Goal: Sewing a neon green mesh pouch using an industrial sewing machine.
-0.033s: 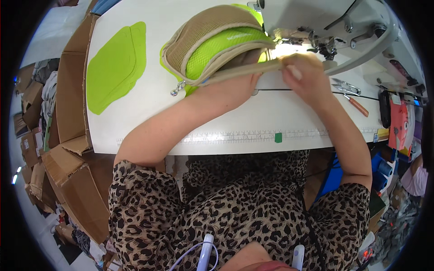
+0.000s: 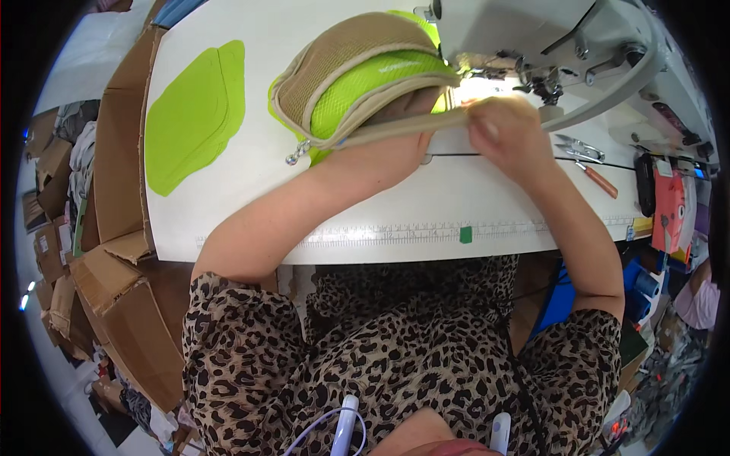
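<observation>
A rounded pouch (image 2: 342, 62) of tan and lime green mesh stands near the sewing machine's needle area, its edges bound in beige. A silver zipper pull (image 2: 298, 153) hangs at its lower left corner. My left hand (image 2: 414, 144) reaches behind a beige binding strip (image 2: 403, 129) into the pouch's opening, and its fingers are hidden there. Just right of it, my right hand (image 2: 508, 135) is closed around the strip's right end, thumb bent on the near side. Bright lamp light and slight blur hide the fingertips.
The white sewing machine (image 2: 502, 30) occupies the far right. Lime green fabric pieces (image 2: 198, 118) lie at left. Thread snips (image 2: 582, 150) and a brown-handled tool (image 2: 598, 179) lie right of my right hand. A ruler strip (image 2: 403, 233) runs along the front edge; cardboard boxes (image 2: 122, 163) adjoin the left.
My right hand has shifted very slightly left, keeping its grip on the strip. The pouch and my left hand look nearly the same.
</observation>
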### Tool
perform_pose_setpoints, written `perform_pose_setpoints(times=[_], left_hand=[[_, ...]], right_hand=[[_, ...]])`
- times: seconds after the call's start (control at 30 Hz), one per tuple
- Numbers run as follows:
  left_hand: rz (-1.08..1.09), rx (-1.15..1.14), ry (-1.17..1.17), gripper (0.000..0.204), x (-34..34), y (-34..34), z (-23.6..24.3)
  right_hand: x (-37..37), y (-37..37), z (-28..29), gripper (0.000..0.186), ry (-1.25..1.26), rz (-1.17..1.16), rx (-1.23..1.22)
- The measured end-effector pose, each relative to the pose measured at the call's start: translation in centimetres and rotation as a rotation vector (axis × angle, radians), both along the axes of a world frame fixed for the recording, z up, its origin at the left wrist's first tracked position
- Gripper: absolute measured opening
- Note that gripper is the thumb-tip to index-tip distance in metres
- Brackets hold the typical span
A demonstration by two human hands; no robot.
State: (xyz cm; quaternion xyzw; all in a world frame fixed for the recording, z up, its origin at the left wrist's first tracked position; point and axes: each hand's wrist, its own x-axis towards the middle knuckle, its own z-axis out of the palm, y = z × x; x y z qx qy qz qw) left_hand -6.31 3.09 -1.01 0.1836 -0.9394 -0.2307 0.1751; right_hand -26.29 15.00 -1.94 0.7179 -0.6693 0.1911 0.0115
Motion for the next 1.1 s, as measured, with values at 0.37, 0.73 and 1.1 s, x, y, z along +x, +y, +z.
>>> perform_pose_setpoints(times=[0.37, 0.73, 1.1], left_hand=[[-0.06, -0.003, -0.112, 0.053, 0.7, -0.1, 1.9], [-0.023, -0.101, -0.071, 0.047, -0.3, 1.0, 1.7], [-0.006, -0.186, -0.046, 0.042, -0.9, 1.2, 1.0]], right_hand=[[2.7, 1.1, 1.4, 0.023, -0.05, 0.11, -0.078], [2.0, 0.9, 1.3, 0.024, -0.066, 0.08, -0.065], [1.9, 0.9, 0.6, 0.025, -0.067, 0.062, -0.094]])
